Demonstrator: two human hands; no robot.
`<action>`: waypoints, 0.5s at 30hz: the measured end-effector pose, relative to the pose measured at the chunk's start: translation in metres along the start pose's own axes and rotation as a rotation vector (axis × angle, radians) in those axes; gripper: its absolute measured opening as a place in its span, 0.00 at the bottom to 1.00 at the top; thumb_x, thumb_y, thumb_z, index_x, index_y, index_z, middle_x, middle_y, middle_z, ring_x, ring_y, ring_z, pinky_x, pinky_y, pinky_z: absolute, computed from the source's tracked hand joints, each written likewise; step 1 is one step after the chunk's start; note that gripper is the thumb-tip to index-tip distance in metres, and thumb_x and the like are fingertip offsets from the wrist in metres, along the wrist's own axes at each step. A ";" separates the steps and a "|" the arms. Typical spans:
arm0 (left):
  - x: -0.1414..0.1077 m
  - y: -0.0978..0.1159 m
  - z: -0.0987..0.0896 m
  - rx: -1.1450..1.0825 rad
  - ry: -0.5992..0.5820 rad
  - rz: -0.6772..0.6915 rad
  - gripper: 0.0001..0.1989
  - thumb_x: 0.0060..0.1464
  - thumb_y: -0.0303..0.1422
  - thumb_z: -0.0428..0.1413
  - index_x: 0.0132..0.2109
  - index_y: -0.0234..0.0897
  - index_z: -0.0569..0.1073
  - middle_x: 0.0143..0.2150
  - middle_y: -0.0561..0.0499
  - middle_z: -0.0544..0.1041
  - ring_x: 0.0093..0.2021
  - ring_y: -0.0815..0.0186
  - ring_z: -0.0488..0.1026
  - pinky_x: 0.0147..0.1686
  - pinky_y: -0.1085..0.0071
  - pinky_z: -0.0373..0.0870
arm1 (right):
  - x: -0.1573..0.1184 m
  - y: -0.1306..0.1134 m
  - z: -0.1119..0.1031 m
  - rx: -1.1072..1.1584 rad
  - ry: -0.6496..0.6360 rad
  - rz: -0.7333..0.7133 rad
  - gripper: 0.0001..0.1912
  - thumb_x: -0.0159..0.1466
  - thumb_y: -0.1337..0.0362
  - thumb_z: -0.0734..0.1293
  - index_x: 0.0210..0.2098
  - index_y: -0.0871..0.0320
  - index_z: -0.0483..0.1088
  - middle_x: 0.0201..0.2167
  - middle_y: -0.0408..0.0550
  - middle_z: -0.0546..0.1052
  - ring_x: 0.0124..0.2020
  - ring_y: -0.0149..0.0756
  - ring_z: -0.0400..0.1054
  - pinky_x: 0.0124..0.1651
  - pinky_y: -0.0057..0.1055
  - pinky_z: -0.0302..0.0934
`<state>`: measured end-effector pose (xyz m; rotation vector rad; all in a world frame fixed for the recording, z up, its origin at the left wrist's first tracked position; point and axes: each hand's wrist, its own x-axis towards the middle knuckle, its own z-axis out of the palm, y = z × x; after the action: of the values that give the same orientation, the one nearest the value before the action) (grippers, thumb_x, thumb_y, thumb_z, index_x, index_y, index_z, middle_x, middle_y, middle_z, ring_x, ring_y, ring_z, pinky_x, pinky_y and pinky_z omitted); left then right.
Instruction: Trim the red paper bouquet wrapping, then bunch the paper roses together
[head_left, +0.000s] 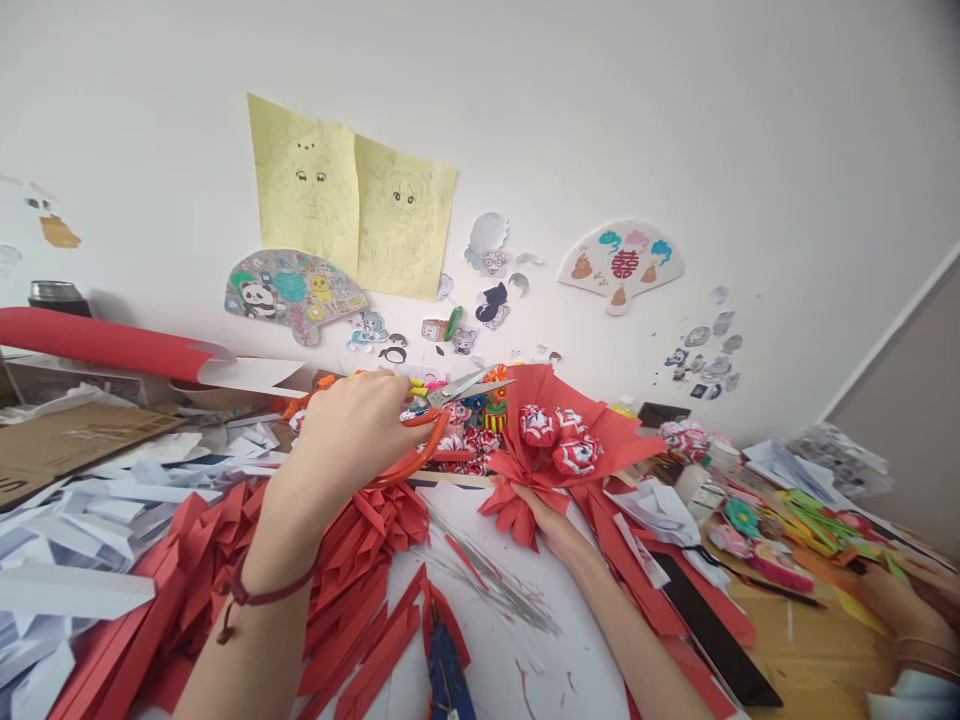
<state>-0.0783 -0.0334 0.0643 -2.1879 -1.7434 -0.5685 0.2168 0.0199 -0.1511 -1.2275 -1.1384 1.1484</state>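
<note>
My left hand (349, 425) is raised and closed around the orange handle of a pair of scissors (450, 392). The scissor blades are slightly apart and point right, reaching the upper left edge of a red paper wrapper. My right hand (544, 512) grips a small bouquet (536, 390) at its gathered neck; its fingers are mostly hidden behind the paper. Inside the wrapper sit three red-and-white paper flowers (577, 455), and the wrapper's lower end fans out below my hand.
Red paper strips (375, 530) and white strips (97, 540) heap up at left. Thin wires (510, 590) and blue-handled pliers (448, 665) lie in front. A red paper roll (97, 340) lies behind. At right, another person's hand (896, 600) is near coloured paper strips (825, 530).
</note>
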 end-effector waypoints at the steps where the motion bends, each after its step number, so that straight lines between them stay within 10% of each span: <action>1: 0.000 0.000 0.000 0.000 0.004 -0.001 0.22 0.52 0.53 0.44 0.32 0.40 0.68 0.36 0.47 0.77 0.36 0.54 0.72 0.26 0.67 0.55 | -0.001 -0.001 0.001 0.030 -0.018 -0.009 0.25 0.52 0.45 0.71 0.43 0.54 0.76 0.50 0.47 0.76 0.55 0.42 0.66 0.59 0.35 0.58; 15: 0.001 -0.002 0.000 -0.027 -0.027 -0.002 0.23 0.52 0.55 0.43 0.33 0.41 0.68 0.38 0.47 0.77 0.39 0.53 0.73 0.27 0.67 0.57 | -0.021 -0.014 0.002 -0.101 -0.084 -0.011 0.25 0.53 0.48 0.71 0.47 0.53 0.75 0.50 0.46 0.76 0.56 0.47 0.65 0.62 0.42 0.53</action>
<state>-0.0802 -0.0321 0.0645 -2.2225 -1.7618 -0.5684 0.2130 -0.0010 -0.1369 -1.2584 -1.2779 1.1555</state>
